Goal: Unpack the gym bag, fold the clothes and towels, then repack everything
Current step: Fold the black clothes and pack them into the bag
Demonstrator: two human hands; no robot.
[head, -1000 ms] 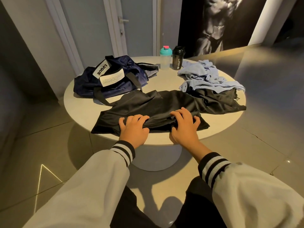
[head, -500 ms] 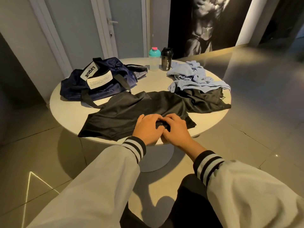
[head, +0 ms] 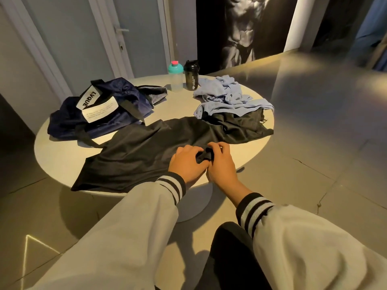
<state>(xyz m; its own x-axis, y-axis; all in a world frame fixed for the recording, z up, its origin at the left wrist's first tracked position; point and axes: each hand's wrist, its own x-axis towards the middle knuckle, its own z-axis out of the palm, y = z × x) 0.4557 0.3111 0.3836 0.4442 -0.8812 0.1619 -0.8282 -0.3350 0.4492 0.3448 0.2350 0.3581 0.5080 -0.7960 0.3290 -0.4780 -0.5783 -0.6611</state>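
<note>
A black garment (head: 144, 151) lies spread across the near half of the round table (head: 52, 158), its lower left corner hanging just past the rim. At the garment's near right edge the left hand (head: 186, 163) and right hand (head: 221, 164) sit side by side and touch. Both have their fingers curled round one small bunch of the black cloth, which is gathered up between them. The right hand's fingers hook over the top of the bunch, and the left hand's fingertips close on it from the other side.

A second ago the hands were apart, each resting on a fold along the near edge with the fingers laid over it. Half a second ago they had drawn together. Now the cloth between them stands up in a tighter wad, and the near right part of the garment is pulled in toward it. The rest of the garment lies much as before.

The navy gym bag (head: 100, 109) lies slumped at the far left of the table, unmoved, with one strap trailing under the garment's edge. At the far right, a heap of blue clothes (head: 226, 97) rests partly on a second black garment (head: 240, 124) — unfolded, as earlier. A clear shaker (head: 176, 78) with a teal lid and a black shaker (head: 191, 76) stand together at the back edge — both upright.
</note>
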